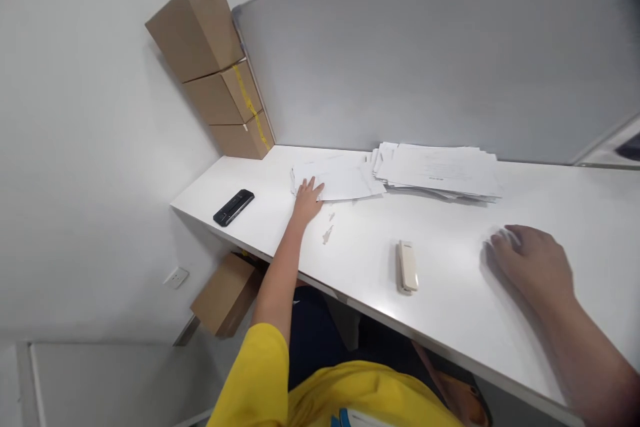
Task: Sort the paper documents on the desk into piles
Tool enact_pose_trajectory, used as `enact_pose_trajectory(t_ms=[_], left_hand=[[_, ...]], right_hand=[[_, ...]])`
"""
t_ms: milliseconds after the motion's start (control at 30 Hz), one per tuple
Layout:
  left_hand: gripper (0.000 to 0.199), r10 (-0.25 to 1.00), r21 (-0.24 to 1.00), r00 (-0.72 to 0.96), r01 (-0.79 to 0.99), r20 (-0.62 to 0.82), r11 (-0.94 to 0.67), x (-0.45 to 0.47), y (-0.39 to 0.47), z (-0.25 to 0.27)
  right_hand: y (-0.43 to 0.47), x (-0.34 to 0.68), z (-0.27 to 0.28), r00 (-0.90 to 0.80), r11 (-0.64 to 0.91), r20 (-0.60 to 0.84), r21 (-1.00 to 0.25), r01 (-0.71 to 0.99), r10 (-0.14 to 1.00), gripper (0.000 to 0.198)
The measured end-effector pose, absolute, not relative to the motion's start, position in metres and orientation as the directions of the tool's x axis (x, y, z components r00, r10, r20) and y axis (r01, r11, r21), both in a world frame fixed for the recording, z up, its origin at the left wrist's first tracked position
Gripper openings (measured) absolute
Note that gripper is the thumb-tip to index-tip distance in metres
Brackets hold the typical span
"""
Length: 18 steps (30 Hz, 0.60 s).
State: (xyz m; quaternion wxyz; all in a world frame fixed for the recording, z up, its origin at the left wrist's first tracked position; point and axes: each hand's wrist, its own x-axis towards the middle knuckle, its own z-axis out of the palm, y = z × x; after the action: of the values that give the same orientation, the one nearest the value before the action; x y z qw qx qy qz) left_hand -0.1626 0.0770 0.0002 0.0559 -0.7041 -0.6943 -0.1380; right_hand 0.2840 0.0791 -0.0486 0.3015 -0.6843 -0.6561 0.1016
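My left hand (309,200) lies flat with its fingers spread on the near left corner of a thin, uneven stack of white paper sheets (345,177). Over the right part of the table, my right hand (537,263) is closed, its fingertips around a small crumpled whitish thing (501,236); blur hides what it is exactly. Between the hands a cream stapler (408,267) rests on the tabletop. Right of the thin stack, a thicker pile of printed sheets (437,170) overlaps its edge. Small torn scraps (327,235) lie just below my left hand.
A black phone (233,207) is on the left end of the white table (360,247). Several cardboard boxes (210,40) are stacked in the back left corner, against a grey panel (425,53). Another cardboard box (227,293) is under the table, near a wall socket (176,277).
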Motion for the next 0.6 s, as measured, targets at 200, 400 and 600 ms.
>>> enact_pose_trajectory(t_ms=[200,400,600], left_hand=[[0.051,0.968,0.197,-0.041,0.980,0.249,-0.010,-0.164,0.074,-0.001],[0.037,0.951,0.257,-0.089,0.966,0.296,0.011,-0.158,0.063,0.001],[0.027,0.942,0.335,-0.090,0.942,0.323,-0.025,-0.159,0.061,0.004]], right_hand=[[0.073,0.269,-0.031,0.137,-0.031,0.176,-0.499,0.866,0.975,0.056],[0.071,0.268,-0.026,0.165,-0.062,0.140,-0.552,0.832,0.976,0.041],[0.074,0.275,-0.031,0.147,-0.042,0.134,-0.581,0.813,0.980,0.035]])
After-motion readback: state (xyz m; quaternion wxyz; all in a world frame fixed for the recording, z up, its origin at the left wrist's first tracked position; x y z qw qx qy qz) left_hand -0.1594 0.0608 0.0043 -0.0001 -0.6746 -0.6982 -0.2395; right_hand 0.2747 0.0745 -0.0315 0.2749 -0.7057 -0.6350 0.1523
